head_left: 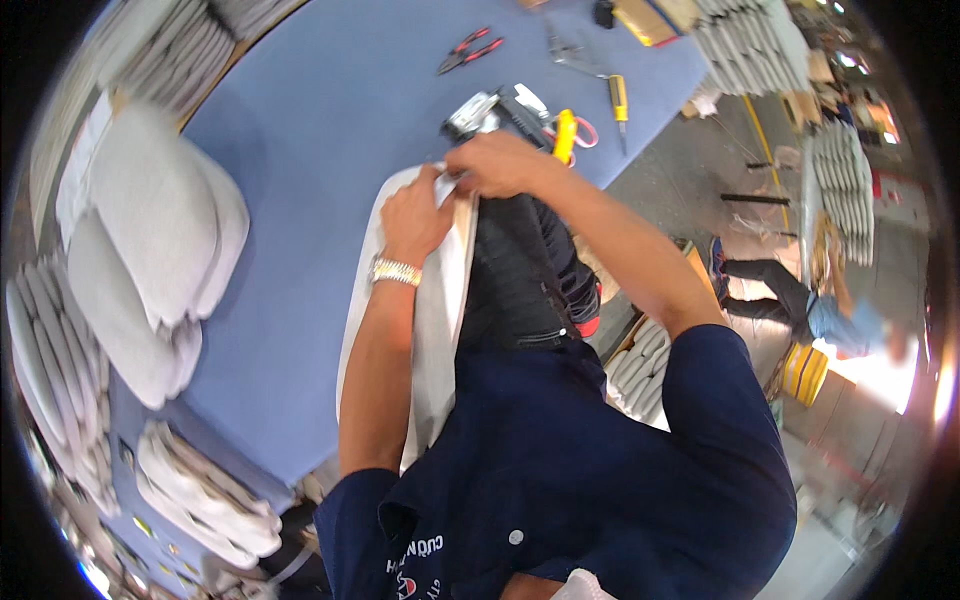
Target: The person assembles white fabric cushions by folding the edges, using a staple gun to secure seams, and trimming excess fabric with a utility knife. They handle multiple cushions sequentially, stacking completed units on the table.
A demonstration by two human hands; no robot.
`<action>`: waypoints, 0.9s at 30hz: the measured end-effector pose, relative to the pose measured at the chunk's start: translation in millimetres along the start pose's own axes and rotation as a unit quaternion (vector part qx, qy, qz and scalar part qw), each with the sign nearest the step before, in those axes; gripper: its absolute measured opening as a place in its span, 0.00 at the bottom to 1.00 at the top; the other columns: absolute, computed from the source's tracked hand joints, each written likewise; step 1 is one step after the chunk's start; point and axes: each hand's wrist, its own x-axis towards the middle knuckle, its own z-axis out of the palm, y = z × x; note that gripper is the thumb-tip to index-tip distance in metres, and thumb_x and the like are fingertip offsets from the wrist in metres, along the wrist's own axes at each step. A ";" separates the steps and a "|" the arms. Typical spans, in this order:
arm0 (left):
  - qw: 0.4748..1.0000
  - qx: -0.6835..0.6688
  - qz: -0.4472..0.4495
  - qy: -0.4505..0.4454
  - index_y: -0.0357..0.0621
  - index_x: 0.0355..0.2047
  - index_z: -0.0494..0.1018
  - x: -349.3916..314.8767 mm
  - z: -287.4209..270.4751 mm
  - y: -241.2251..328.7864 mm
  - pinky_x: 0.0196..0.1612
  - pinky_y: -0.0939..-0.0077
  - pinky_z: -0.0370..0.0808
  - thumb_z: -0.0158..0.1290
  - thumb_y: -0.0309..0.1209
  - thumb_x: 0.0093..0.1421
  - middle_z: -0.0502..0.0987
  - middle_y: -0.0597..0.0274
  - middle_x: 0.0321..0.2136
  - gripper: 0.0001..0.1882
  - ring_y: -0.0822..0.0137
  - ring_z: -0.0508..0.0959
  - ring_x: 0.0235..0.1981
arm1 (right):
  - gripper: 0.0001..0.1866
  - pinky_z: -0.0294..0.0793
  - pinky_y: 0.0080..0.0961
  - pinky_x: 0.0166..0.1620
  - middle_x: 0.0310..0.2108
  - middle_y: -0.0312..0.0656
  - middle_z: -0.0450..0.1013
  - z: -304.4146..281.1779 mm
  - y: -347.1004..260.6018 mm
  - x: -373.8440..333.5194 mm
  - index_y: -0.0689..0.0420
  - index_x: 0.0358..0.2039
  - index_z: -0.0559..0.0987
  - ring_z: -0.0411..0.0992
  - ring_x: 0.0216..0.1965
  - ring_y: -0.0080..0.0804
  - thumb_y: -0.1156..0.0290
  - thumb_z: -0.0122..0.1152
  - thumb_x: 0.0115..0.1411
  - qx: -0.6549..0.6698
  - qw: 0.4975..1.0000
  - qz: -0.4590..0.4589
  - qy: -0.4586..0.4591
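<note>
A long light-grey padded panel [433,330] with rounded ends lies partly on the blue table and partly against my lap. My left hand [412,218] is closed at its far end, fingers gripping the fabric along the rim. Right beside it, my right hand [495,163] pinches the same fabric edge, knuckles up; its fingertips are partly hidden. Just beyond my right hand lies a black and silver staple gun [515,112], touched by neither hand as far as I can see. A yellow-handled cutter [566,138] and pink-handled scissors [588,132] lie to its right.
Red-handled pliers [470,52] and a yellow screwdriver [619,100] lie farther back on the blue table [290,130]. Stacked grey padded panels [150,215] stand at the left, more [750,45] at the far right. Another person [845,320] works across the aisle at right.
</note>
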 end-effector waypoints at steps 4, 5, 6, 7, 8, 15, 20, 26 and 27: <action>1.000 0.004 -0.001 0.005 0.46 0.51 0.75 0.8 3.4 4.3 0.36 0.47 0.77 0.58 0.40 0.61 0.83 0.44 0.27 0.20 0.42 0.83 0.30 | 0.12 0.76 0.46 0.49 0.38 0.51 0.82 -5.6 -6.4 -1.7 0.56 0.43 0.83 0.79 0.44 0.54 0.67 0.65 0.60 -0.023 1.000 0.013 -0.009; 1.000 0.001 -0.007 -0.001 0.46 0.51 0.75 1.1 2.7 6.3 0.36 0.47 0.77 0.58 0.40 0.61 0.83 0.45 0.27 0.19 0.43 0.83 0.30 | 0.13 0.76 0.46 0.49 0.38 0.51 0.82 -4.2 -3.6 -1.7 0.55 0.44 0.83 0.79 0.44 0.53 0.66 0.65 0.60 -0.027 0.999 0.014 -0.011; 1.000 -0.001 -0.012 -0.007 0.47 0.50 0.75 1.0 2.1 7.8 0.36 0.47 0.78 0.59 0.39 0.61 0.83 0.45 0.27 0.19 0.43 0.83 0.30 | 0.14 0.77 0.47 0.49 0.38 0.51 0.82 -2.4 -1.3 -1.9 0.54 0.45 0.84 0.79 0.44 0.53 0.66 0.65 0.59 -0.029 0.999 0.015 -0.011; 1.000 0.003 -0.010 -0.003 0.47 0.50 0.76 2.0 2.4 8.2 0.36 0.48 0.78 0.59 0.39 0.61 0.83 0.46 0.27 0.19 0.44 0.84 0.30 | 0.15 0.77 0.47 0.49 0.37 0.51 0.82 -2.1 -0.7 -1.4 0.53 0.46 0.84 0.80 0.44 0.53 0.66 0.65 0.59 -0.034 0.999 0.015 -0.010; 1.000 -0.001 -0.016 -0.003 0.47 0.49 0.77 1.7 2.6 8.6 0.37 0.48 0.79 0.59 0.39 0.61 0.83 0.46 0.26 0.19 0.45 0.84 0.30 | 0.15 0.77 0.47 0.49 0.38 0.51 0.82 -1.8 -0.6 -1.3 0.53 0.46 0.84 0.80 0.44 0.53 0.66 0.65 0.59 -0.033 0.999 0.016 -0.012; 1.000 0.002 -0.024 -0.014 0.48 0.50 0.79 4.5 -2.1 8.4 0.38 0.50 0.80 0.59 0.40 0.60 0.83 0.46 0.27 0.19 0.45 0.84 0.31 | 0.13 0.77 0.48 0.48 0.38 0.51 0.82 -7.6 -3.2 1.8 0.52 0.46 0.84 0.80 0.43 0.53 0.67 0.62 0.61 -0.041 0.999 0.020 -0.022; 1.000 0.013 -0.005 -0.022 0.48 0.51 0.78 8.1 -5.4 7.8 0.41 0.50 0.80 0.59 0.41 0.60 0.84 0.45 0.29 0.21 0.43 0.84 0.32 | 0.13 0.77 0.49 0.47 0.38 0.51 0.82 1.6 -2.2 0.6 0.53 0.46 0.83 0.80 0.43 0.54 0.69 0.60 0.62 -0.063 0.998 0.007 0.005; 0.999 0.037 -0.006 -0.021 0.47 0.51 0.77 7.3 -5.5 10.6 0.40 0.48 0.80 0.57 0.40 0.60 0.84 0.45 0.29 0.21 0.43 0.84 0.32 | 0.11 0.78 0.50 0.47 0.37 0.51 0.82 10.5 0.4 2.1 0.55 0.45 0.81 0.79 0.43 0.56 0.71 0.58 0.62 -0.066 0.998 0.012 0.023; 0.999 0.040 -0.007 -0.019 0.47 0.51 0.77 6.2 -3.8 11.4 0.39 0.48 0.80 0.56 0.40 0.60 0.84 0.45 0.29 0.20 0.43 0.84 0.32 | 0.11 0.78 0.50 0.47 0.37 0.51 0.82 10.8 0.6 2.1 0.55 0.44 0.81 0.79 0.43 0.56 0.71 0.58 0.62 -0.067 0.997 0.010 0.024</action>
